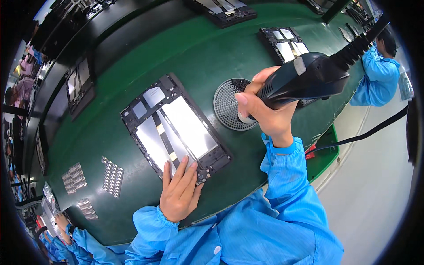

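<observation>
My right hand [276,117] is wrapped round a black electric screwdriver [304,81], whose ribbed cable runs off to the upper right. Its tip is hidden behind my fingers, over a round grey perforated screw tray [227,108]. Small dark screws gather at the tray's far side. To the left lies an opened tablet [191,126], silver batteries and dark frame facing up. My left hand [179,194] rests on its near edge with the fingers laid out flat and close together.
More opened tablets lie around the green table [240,152]: one behind the screwdriver [282,44], one at the far edge [227,11], one at left [79,86]. Small metal parts in sheets [113,176] lie at lower left. A green bin [327,154] stands below the right edge. Co-workers [375,77] sit either side.
</observation>
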`<state>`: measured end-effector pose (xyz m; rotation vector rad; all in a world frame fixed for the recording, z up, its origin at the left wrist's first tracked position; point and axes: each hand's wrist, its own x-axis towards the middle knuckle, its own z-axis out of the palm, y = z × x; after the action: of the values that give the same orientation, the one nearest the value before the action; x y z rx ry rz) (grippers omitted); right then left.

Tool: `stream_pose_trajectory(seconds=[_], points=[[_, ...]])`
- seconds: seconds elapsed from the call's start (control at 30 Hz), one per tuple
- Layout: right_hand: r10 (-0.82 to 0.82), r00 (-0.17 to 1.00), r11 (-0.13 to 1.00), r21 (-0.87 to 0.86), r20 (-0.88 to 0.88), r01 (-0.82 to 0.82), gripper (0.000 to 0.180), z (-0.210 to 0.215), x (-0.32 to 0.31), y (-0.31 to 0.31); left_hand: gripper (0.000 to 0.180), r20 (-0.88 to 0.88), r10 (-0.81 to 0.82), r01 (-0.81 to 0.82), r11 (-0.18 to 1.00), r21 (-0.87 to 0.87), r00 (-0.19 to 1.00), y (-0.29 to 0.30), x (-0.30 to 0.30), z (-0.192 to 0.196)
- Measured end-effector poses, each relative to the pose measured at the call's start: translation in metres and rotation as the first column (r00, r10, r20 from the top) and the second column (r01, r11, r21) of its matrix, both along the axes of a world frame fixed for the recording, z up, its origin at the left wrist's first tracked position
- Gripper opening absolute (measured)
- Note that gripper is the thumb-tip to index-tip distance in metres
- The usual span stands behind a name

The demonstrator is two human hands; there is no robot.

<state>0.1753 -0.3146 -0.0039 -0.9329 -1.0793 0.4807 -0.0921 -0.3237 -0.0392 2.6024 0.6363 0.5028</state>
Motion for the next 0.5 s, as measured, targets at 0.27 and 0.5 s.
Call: stream_pose_trajectory(seconds=[0.27,0.5], points=[[-0.005,1.000,1.000,-0.026,-0.023,0.004,0.036,-0.004,0.004,-0.004,0.040,0.012,-0.075,0.076,0.997,-0.023,0.997,0.012,0.000,0.003],[-0.063,0.995,0.986,-0.161,-0.077,0.049,0.040,0.001,-0.008,-0.006,0.045,0.028,0.048,-0.051,0.994,0.094,0.998,0.013,-0.025,0.015]])
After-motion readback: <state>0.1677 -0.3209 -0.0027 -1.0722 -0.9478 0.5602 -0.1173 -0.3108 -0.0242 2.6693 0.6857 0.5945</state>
